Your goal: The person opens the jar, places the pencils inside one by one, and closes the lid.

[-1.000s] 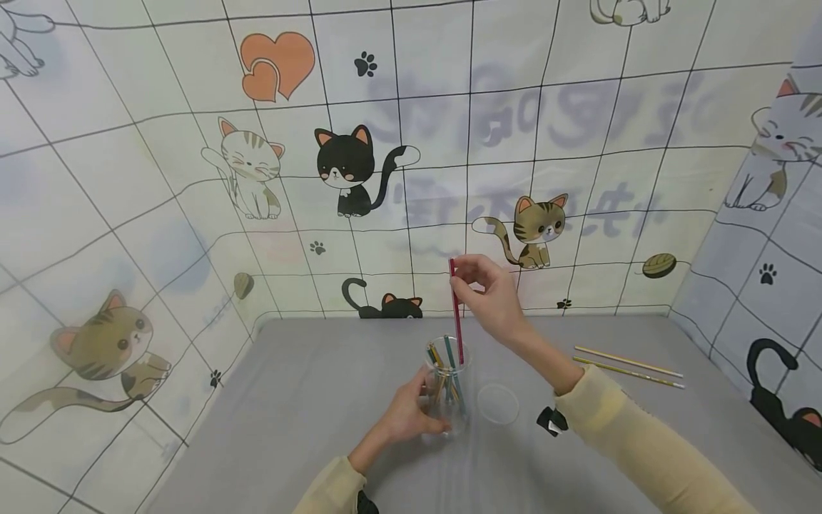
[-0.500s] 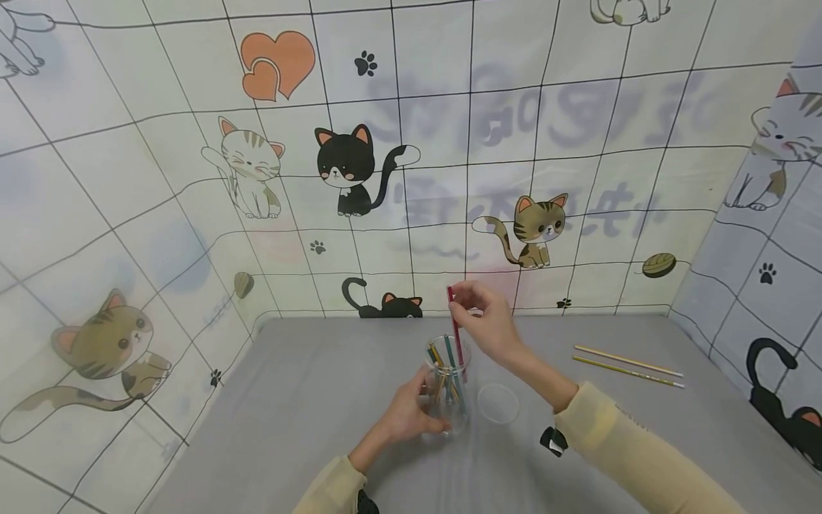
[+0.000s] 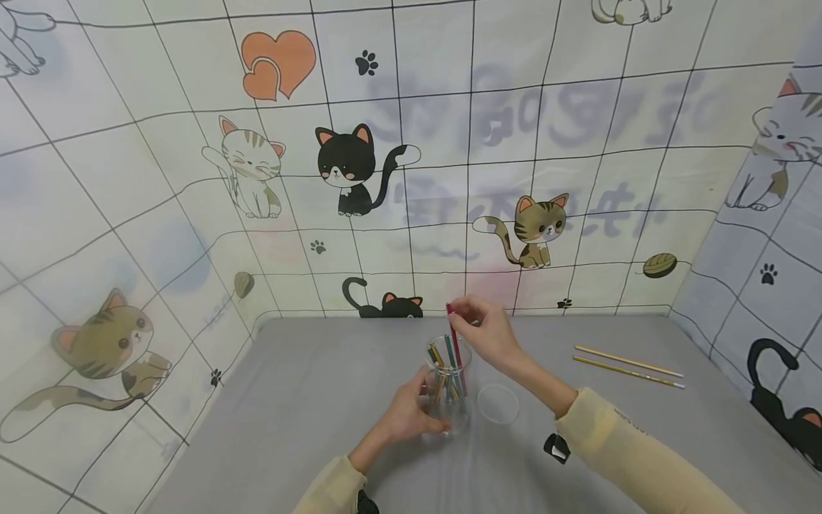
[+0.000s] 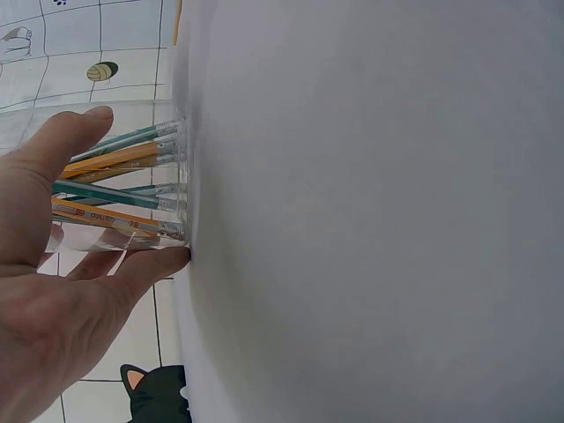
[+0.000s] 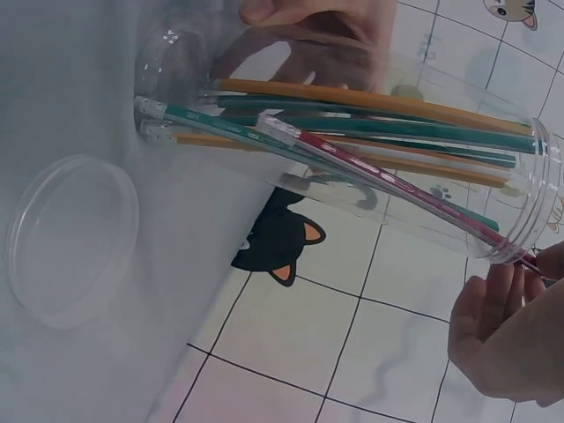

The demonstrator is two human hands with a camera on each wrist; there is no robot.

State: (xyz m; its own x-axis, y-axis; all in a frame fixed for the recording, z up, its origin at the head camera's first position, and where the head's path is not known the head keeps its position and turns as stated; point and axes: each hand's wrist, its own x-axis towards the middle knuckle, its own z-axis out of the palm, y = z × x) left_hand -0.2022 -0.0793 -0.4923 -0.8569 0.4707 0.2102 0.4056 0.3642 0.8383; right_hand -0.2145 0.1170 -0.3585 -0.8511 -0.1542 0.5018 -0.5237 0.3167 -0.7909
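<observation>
A clear plastic jar [image 3: 447,400] stands upright on the table with several green and orange pencils [image 4: 115,163] inside, eraser ends down. My left hand [image 3: 406,410] grips the jar low on its left side, thumb and fingers wrapped round the wall. With thumb and fingertips, my right hand [image 3: 491,332] pinches the upper end of a dark red pencil [image 3: 457,348] just above the jar's mouth. In the right wrist view, the red pencil [image 5: 379,172] slants down inside the jar, its eraser end above the jar's bottom.
A clear round lid [image 3: 498,404] lies flat on the grey table [image 3: 308,385] to the right of the jar. Two yellow pencils [image 3: 629,367] lie farther right. A cat-print sheet [image 3: 443,157] hangs behind the table.
My right hand has moved down, lowering the red pencil from the jar's mouth deeper into it. My left hand and the jar have stayed in place.
</observation>
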